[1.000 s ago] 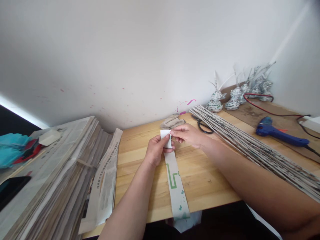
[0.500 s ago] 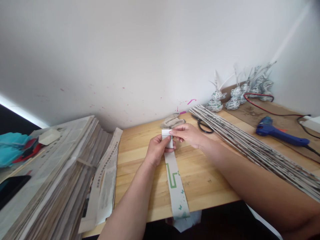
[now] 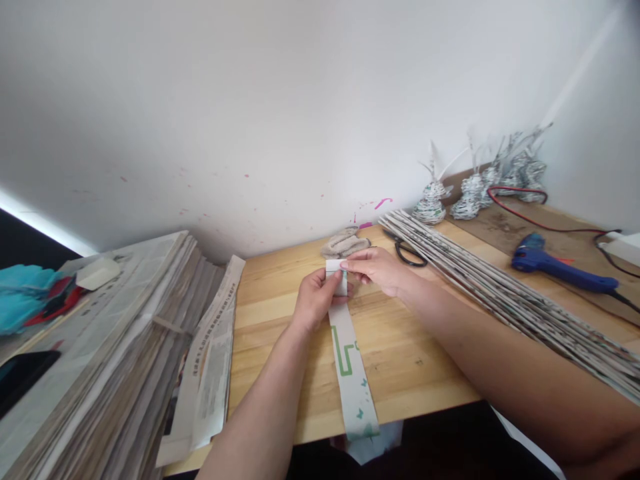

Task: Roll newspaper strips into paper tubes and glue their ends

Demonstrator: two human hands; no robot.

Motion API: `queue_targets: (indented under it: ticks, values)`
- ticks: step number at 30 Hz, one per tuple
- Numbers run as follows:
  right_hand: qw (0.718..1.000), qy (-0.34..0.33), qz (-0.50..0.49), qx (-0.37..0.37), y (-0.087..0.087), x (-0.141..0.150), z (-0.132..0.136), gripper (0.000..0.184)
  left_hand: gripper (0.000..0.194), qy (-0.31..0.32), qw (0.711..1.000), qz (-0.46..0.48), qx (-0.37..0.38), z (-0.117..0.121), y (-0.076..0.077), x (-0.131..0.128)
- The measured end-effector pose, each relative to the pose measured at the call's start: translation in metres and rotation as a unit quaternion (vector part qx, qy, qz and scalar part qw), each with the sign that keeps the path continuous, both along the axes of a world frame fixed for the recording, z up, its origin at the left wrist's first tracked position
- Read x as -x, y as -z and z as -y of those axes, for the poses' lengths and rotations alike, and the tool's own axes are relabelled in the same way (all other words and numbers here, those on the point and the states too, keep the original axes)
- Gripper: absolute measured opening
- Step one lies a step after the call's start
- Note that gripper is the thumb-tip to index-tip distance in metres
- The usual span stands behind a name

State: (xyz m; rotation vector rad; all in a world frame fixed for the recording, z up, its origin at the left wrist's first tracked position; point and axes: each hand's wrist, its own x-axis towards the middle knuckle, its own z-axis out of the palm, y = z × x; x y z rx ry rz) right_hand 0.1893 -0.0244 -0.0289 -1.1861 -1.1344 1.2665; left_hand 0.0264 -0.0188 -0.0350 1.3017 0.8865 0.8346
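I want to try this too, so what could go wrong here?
The paper strip might end up crooked if the left hand or the right hand slips at its folded top. Its lower end reaches the near edge of the table, so it could get snagged. The right forearm passes close to the paper rods and might nudge them.

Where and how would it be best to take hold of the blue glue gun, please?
I would grip the blue glue gun by its long handle, from above: the handle lies uncovered, while the paper rods run along its near side. The cord leaves its right end, so hold short of that.
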Motion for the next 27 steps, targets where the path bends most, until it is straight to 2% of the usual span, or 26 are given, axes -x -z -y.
queue_targets:
  ticks: [10,27]
  values:
    - [1.000,-0.019,-0.005,-0.005,-0.0037,-0.0005,0.0015,0.027,0.042,-0.017,1.000,-0.018,-0.009,-0.0020,0.0031,0.0004]
    - [0.998,0.059,0.000,0.015,0.0006,0.0048,0.0003,0.028,0.039,-0.012,0.999,-0.039,-0.024,-0.0006,0.0057,-0.0017]
